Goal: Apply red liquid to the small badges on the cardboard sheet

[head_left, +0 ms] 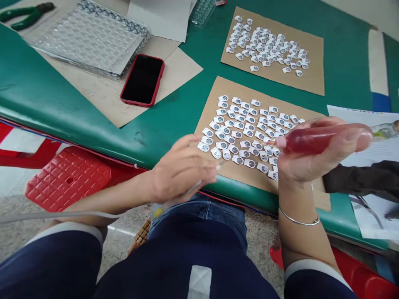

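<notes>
1. The left hand (183,170) is near the front edge of the green table (152,135), partly over the lower left corner of the near cardboard sheet (224,86). Its fingers bend together around a slim tool (193,187) – blurred, with its thin tip pointing toward the cardboard – and a pale cord (62,215) runs off to the left.
2. The right hand (297,166) holds a red bottle (321,140) above the right part of that sheet. Its fingers and thumb close around the bottle, which lies nearly level, its pink cap and narrow nozzle pointing left.
3. Small white pieces (236,134) with round grey marks lie in loose rows on the near sheet, between and beyond the hands.
4. The far cardboard sheet (314,79) carries more such pieces, crowded closer together.
5. A phone (142,81) in a red case lies face up on brown paper (179,68), just beside a stack of clear plastic trays (93,37). Green-handled pliers (26,17) are at the far left.
6. Dark cloth (358,178) and a printed sheet (370,220) are to the right; a red stool (68,178) stands below the table's left side.
</notes>
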`<state>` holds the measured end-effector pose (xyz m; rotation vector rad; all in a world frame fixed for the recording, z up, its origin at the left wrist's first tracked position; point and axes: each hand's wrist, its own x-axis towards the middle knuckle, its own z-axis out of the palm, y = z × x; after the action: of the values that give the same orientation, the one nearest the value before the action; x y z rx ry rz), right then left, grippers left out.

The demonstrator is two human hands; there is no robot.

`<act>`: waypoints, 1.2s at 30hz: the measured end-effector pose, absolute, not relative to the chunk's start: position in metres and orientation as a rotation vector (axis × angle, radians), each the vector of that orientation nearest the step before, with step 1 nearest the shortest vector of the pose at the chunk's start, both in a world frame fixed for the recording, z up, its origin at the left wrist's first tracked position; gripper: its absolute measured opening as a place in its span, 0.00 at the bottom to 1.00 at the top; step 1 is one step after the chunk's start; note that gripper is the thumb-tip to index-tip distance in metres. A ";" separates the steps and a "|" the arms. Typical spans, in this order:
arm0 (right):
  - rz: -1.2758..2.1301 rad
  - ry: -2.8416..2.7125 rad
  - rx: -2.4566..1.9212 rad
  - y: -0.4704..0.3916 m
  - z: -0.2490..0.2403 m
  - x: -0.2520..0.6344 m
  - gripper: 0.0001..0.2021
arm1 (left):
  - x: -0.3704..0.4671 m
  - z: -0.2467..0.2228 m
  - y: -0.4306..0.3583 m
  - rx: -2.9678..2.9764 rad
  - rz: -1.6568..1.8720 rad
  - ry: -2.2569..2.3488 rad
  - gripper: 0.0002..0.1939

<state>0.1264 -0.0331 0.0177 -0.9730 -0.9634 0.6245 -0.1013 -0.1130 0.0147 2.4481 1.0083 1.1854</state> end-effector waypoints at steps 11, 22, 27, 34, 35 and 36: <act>0.889 -1.081 -1.070 -0.032 0.036 0.109 0.17 | -0.099 -0.029 -0.087 2.354 1.438 1.084 0.08; 0.950 -1.011 -1.039 -0.027 0.029 0.087 0.18 | -0.102 -0.040 -0.089 2.441 1.360 0.981 0.09; 0.990 -1.016 -1.064 -0.028 0.023 0.090 0.18 | -0.102 -0.038 -0.089 2.470 1.282 1.014 0.09; 0.956 -1.085 -1.048 -0.029 0.020 0.088 0.16 | -0.101 -0.043 -0.089 2.475 1.265 0.995 0.07; 0.967 -1.111 -1.046 -0.030 0.018 0.086 0.15 | -0.100 -0.044 -0.090 2.485 1.272 0.984 0.07; 0.980 -1.139 -1.047 -0.031 0.015 0.085 0.15 | -0.100 -0.044 -0.090 2.507 1.274 0.961 0.07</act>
<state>0.0850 -0.0308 0.0147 -1.0468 -1.1386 0.9798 -0.1005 -0.0901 -0.0437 2.5070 0.9610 1.2740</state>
